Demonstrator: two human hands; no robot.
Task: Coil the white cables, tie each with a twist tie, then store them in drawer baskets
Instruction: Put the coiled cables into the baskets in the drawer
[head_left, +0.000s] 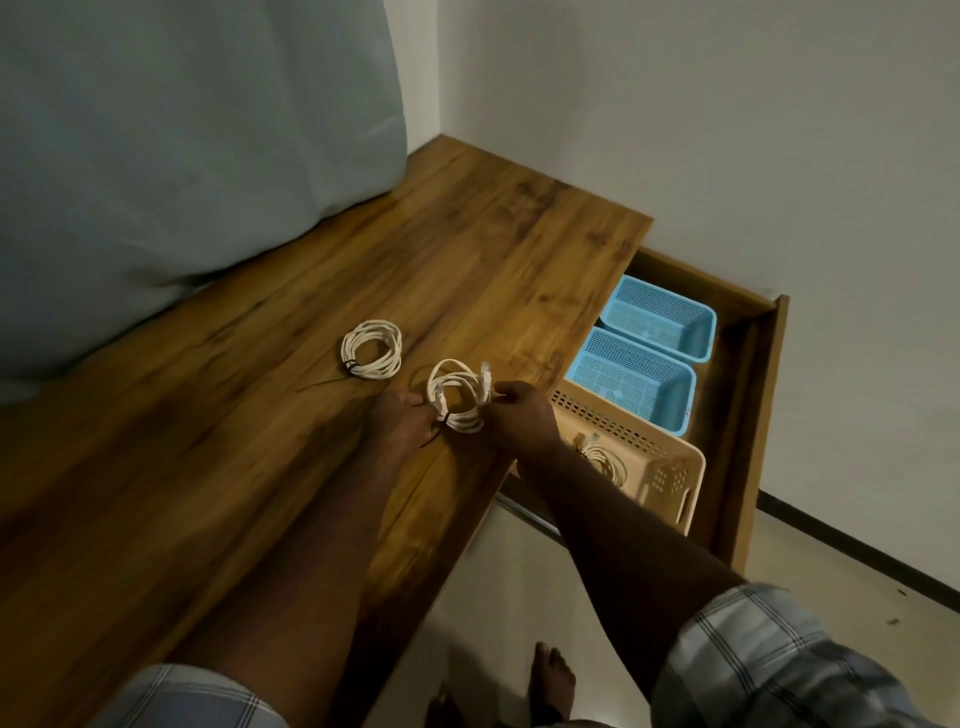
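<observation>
— Where are the hands?
— Both arms reach forward; the left hand (400, 423) and right hand (519, 415) pinch an upright white cable coil (457, 400) over the surface (234, 415).
— Others?
— A tied coil (371, 349) lies nearby.

The person wears a short-sleeved shirt in a pale grey-and-white check crossed by thin dark lines, the right sleeve (769, 660) ending above the elbow and the left sleeve (192, 699) cut likewise. Forearms, both hands and feet (553, 680) are bare.
</observation>
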